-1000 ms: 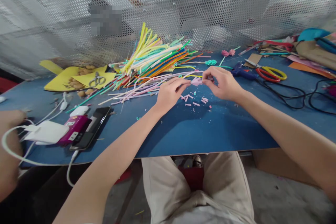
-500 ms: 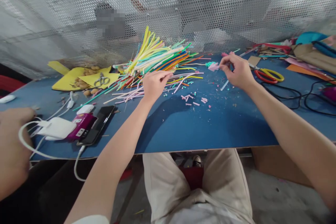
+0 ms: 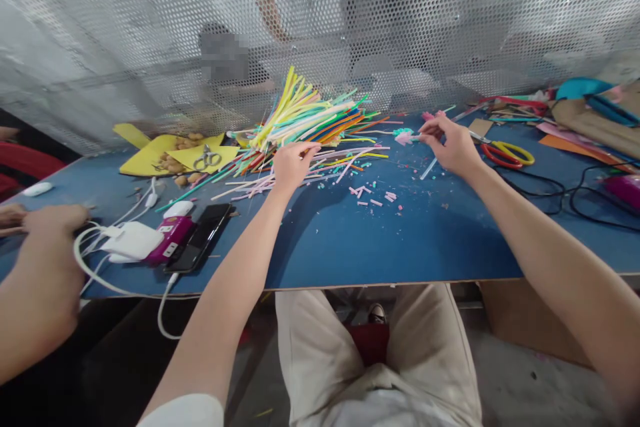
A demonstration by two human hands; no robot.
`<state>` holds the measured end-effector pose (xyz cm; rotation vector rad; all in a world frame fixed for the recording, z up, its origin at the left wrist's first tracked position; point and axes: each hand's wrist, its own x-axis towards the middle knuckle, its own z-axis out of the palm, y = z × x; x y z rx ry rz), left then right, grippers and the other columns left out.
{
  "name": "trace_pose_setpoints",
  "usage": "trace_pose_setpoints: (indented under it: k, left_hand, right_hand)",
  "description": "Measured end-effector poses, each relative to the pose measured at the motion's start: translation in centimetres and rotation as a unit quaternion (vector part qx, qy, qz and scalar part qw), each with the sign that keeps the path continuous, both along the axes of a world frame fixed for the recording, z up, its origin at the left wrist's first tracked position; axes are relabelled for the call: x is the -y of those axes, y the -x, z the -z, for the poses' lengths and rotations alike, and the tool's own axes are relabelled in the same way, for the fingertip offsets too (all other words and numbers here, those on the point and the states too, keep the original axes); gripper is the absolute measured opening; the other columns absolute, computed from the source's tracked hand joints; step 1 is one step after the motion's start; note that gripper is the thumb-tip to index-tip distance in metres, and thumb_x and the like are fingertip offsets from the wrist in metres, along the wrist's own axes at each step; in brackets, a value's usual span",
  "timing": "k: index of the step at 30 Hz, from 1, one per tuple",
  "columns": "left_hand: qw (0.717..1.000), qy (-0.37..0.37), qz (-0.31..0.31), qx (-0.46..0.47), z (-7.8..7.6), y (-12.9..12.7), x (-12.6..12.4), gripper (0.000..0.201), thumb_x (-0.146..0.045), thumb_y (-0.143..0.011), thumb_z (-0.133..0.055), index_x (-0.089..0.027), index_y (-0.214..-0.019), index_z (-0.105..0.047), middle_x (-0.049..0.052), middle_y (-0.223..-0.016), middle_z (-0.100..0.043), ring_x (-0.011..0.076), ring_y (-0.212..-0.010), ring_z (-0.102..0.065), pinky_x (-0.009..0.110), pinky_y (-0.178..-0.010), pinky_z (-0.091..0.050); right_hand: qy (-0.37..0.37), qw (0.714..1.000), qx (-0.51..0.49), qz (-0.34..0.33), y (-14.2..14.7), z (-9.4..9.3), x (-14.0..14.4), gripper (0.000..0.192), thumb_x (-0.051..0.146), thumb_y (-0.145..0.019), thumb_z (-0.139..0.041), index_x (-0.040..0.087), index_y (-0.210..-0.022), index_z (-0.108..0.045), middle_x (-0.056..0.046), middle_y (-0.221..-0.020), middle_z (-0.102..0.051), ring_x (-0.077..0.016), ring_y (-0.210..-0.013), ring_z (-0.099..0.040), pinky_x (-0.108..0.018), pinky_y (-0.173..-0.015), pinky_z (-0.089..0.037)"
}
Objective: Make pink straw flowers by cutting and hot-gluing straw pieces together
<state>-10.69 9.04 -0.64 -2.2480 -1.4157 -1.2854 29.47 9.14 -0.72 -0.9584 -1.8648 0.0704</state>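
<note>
My left hand (image 3: 293, 167) is closed in a pinch at the front of a heap of coloured straws (image 3: 310, 113). What its fingertips hold is too small to make out. My right hand (image 3: 450, 143) is also pinched, with thumb and fingertips at the right edge of a small pale-pink and teal cluster (image 3: 404, 137). Whether it grips the cluster is unclear. Part of a darker pink cluster (image 3: 433, 116) shows behind that hand, and a pale straw (image 3: 429, 168) lies below it. Short cut straw pieces (image 3: 390, 196) are scattered on the blue table (image 3: 350, 247) between my hands.
Red-and-yellow-handled scissors (image 3: 507, 153) and a black cable (image 3: 560, 190) lie to the right. At left are a phone (image 3: 200, 237), a purple power strip (image 3: 173, 237), grey scissors (image 3: 207, 159) on yellow sheets and another person's arm (image 3: 45, 287). A perforated metal screen (image 3: 320, 13) stands behind.
The view has shifted slightly. Both my hands keep nearly the same pinched poses and places. At the left, the other person's arm has moved a little, and more of their hands shows.
</note>
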Motion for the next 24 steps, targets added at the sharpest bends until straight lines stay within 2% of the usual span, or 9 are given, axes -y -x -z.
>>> trace_pose_setpoints:
  k: [6, 10, 15, 17, 20, 22, 24]
  left_hand:
    - [1.0, -0.009, -0.018, -0.003, 0.2, 0.7, -0.4, 0.025, -0.043, -0.096, -0.062, -0.027, -0.098, -0.081, 0.002, -0.096, -0.08, 0.0224, -0.087, -0.072, 0.036, -0.086, -0.05]
    - [1.0, -0.013, -0.002, -0.002, 0.2, 1.1, -0.7, 0.025, -0.043, -0.098, -0.06, -0.028, -0.099, -0.08, 0.002, -0.101, -0.08, 0.0235, -0.098, -0.072, 0.038, -0.093, -0.048]
    - [1.0, -0.009, -0.017, -0.01, 0.1, 1.5, -0.8, 0.02, -0.041, -0.096, -0.063, -0.029, -0.1, -0.079, 0.002, -0.101, -0.08, 0.0245, -0.102, -0.069, 0.042, -0.098, -0.044]
    - [1.0, -0.01, -0.021, -0.015, 0.2, 1.6, -0.8, 0.018, -0.041, -0.095, -0.065, -0.03, -0.099, -0.079, 0.001, -0.1, -0.08, 0.0245, -0.102, -0.069, 0.042, -0.098, -0.042]
    - [0.999, -0.021, -0.03, -0.016, 0.3, 1.7, -0.9, 0.017, -0.041, -0.094, -0.066, -0.031, -0.097, -0.079, 0.001, -0.099, -0.08, 0.025, -0.102, -0.068, 0.043, -0.099, -0.039]
    - [0.999, -0.03, -0.033, -0.014, 0.4, 1.8, -1.0, 0.017, -0.042, -0.094, -0.066, -0.031, -0.096, -0.079, 0.001, -0.097, -0.08, 0.0257, -0.101, -0.068, 0.045, -0.101, -0.037]
    - [0.999, -0.033, -0.033, -0.01, 0.4, 1.8, -1.0, 0.017, -0.043, -0.094, -0.066, -0.032, -0.095, -0.079, 0.001, -0.096, -0.08, 0.0263, -0.101, -0.067, 0.047, -0.102, -0.034]
  right_hand:
    - [0.018, 1.0, 0.008, 0.008, -0.9, 0.0, -0.2, 0.014, 0.036, -0.089, -0.067, 0.023, -0.092, -0.071, -0.005, -0.084, -0.072, -0.02, -0.072, -0.064, -0.039, -0.073, -0.054]
    - [0.034, 0.999, -0.004, -0.003, -1.2, 0.2, -0.5, 0.016, 0.036, -0.092, -0.063, 0.023, -0.096, -0.07, -0.005, -0.08, -0.072, -0.0196, -0.068, -0.064, -0.039, -0.071, -0.053]
    - [0.039, 0.999, 0.0, -0.004, -1.2, 0.5, -0.5, 0.016, 0.033, -0.096, -0.056, 0.023, -0.101, -0.067, -0.001, -0.07, -0.067, -0.0179, -0.063, -0.062, -0.038, -0.07, -0.052]
    - [0.029, 1.0, 0.002, 0.0, -1.0, 0.5, -0.4, 0.017, 0.031, -0.094, -0.059, 0.023, -0.107, -0.065, -0.002, -0.076, -0.07, -0.0197, -0.07, -0.066, -0.039, -0.075, -0.054]
    - [0.017, 1.0, -0.003, 0.005, -0.8, 0.6, -0.3, 0.032, 0.03, -0.088, -0.068, 0.025, -0.119, -0.06, -0.004, -0.089, -0.074, -0.0224, -0.081, -0.07, -0.042, -0.082, -0.055]
    - [0.009, 1.0, -0.008, 0.011, -0.7, 0.5, -0.2, 0.038, 0.029, -0.086, -0.072, 0.026, -0.121, -0.059, -0.005, -0.093, -0.075, -0.0233, -0.084, -0.071, -0.043, -0.086, -0.056]
    - [-0.001, 1.0, -0.005, 0.018, -0.6, 0.5, -0.2, 0.035, 0.028, -0.087, -0.071, 0.026, -0.12, -0.06, -0.005, -0.097, -0.076, -0.0238, -0.088, -0.072, -0.045, -0.093, -0.055]
